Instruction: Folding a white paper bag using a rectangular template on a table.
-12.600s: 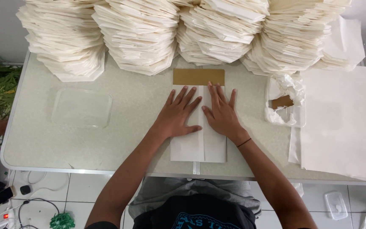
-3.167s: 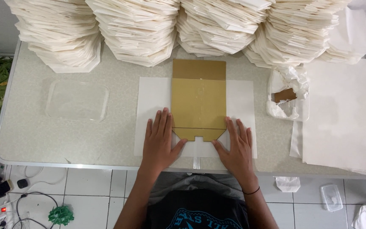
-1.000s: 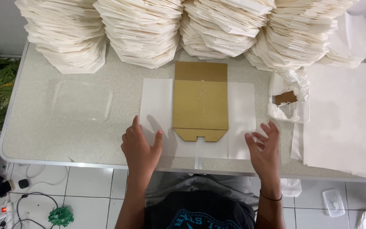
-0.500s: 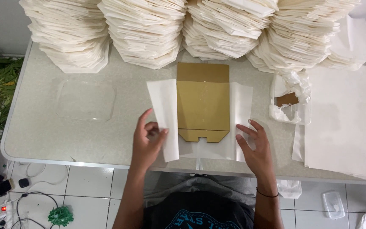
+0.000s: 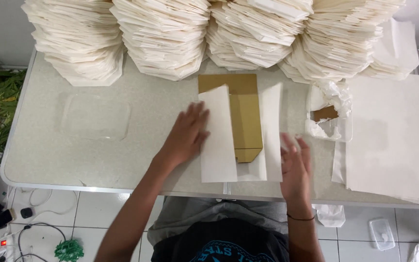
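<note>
Hands flat and open, left hand (image 5: pixel 186 136) pushing a flap and right hand (image 5: pixel 295 165) beside the other, fold the thin, limp white paper sheet (image 5: pixel 219 140) at frame centre over the stiff brown cardboard template (image 5: pixel 241 116), best handled by its outer edges.

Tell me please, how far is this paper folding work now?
Done: tall stacks of folded paper stand along the back of the table. In hand: the left hand turns the left flap of a white sheet over the brown cardboard template; the right hand lifts the right flap. Left: both flaps are not yet flat, and a pile of flat sheets waits at the right.
</note>
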